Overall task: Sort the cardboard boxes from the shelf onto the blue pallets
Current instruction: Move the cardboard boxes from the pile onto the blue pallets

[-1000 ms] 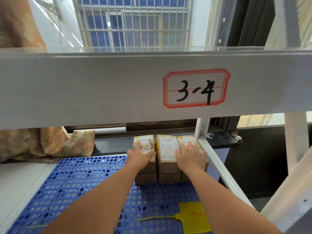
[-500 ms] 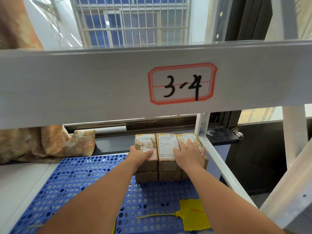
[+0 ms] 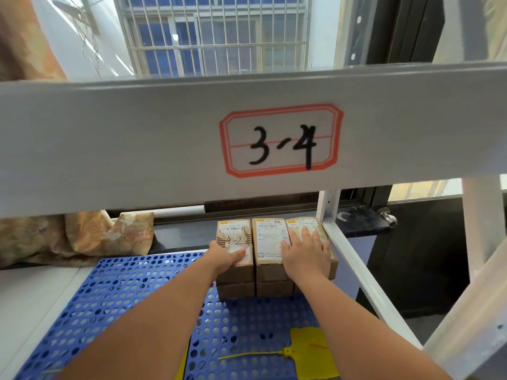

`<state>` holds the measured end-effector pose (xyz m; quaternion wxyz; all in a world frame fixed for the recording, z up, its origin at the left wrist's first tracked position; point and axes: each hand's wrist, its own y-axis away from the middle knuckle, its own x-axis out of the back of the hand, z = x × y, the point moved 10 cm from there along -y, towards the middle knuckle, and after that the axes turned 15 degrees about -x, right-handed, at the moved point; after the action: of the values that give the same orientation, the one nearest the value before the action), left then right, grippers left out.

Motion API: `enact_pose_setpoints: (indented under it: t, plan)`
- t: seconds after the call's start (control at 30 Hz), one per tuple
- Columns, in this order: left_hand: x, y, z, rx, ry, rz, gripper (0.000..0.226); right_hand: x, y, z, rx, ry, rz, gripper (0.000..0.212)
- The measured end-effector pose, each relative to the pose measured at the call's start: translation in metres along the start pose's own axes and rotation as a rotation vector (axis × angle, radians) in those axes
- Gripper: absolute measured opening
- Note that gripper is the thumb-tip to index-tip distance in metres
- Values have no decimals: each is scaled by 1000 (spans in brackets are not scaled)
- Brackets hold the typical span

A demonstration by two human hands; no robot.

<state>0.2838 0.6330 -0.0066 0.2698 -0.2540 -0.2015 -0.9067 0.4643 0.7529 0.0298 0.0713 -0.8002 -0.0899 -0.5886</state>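
The small brown cardboard boxes (image 3: 269,239) sat in three stacks of two at the far right corner of the blue plastic pallet with holes (image 3: 123,297). The left hand (image 3: 223,256) grasped the left top box (image 3: 236,242), thumb (image 3: 238,253) on top. The right hand (image 3: 306,256) lay flat on the right top box (image 3: 299,222), fingers (image 3: 304,234) straight. A hard push could tip the stacks off the back. That left top box said "4-2". The red-edged sticker (image 3: 281,139) on the grey shelf beam (image 3: 109,144) said "3-4".
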Motion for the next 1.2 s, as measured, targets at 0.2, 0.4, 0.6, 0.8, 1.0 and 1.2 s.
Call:
enact_pose_setpoints:
  t: [0.2,0.4,0.6,0.8,1.0,1.2]
  plan:
    - [11,6,18,-32,-331,95,87,15,5,-5,25,-72,65,48]
    - [17,27,51,-317,-559,227,61,33,42,-45,259,-133,203,37]
    - [51,52,31,-449,-610,193,44,49,81,-89,405,-189,289,21]
    - [121,97,-17,-538,-944,150,41,12,150,-186,544,-111,120,24]
    - [226,146,-111,-444,-1074,177,36,-61,253,-303,655,119,-234,37]
    - [328,204,-203,-310,-1071,262,34,-105,356,-393,754,142,-346,38]
